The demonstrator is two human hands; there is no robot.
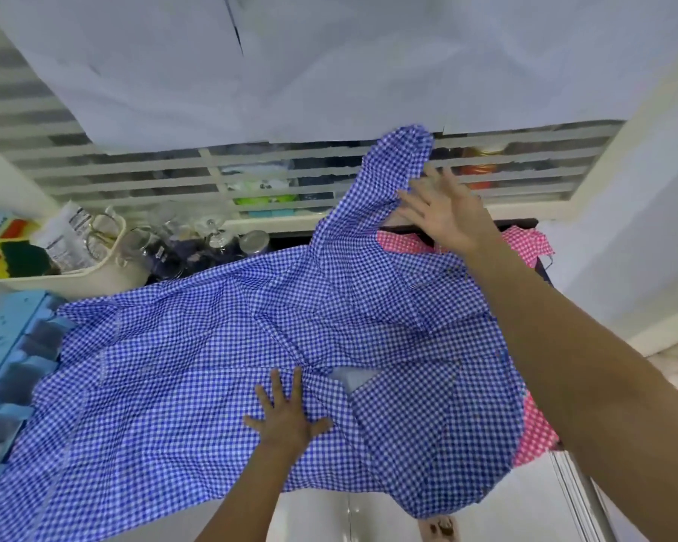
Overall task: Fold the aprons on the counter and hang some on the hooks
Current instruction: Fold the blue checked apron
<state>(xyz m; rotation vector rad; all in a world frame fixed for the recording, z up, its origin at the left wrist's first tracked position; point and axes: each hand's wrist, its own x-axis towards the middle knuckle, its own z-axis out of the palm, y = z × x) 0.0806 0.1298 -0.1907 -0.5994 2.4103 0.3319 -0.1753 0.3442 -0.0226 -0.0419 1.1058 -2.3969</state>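
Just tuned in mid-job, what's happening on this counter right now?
A person is working on a blue checked apron spread over the counter. The left hand presses flat on its middle, fingers spread. The right hand, fingers also straight, is against the apron's raised top end at the back. The apron is rumpled, not yet neatly folded. A pink checked apron lies partly under it on the right.
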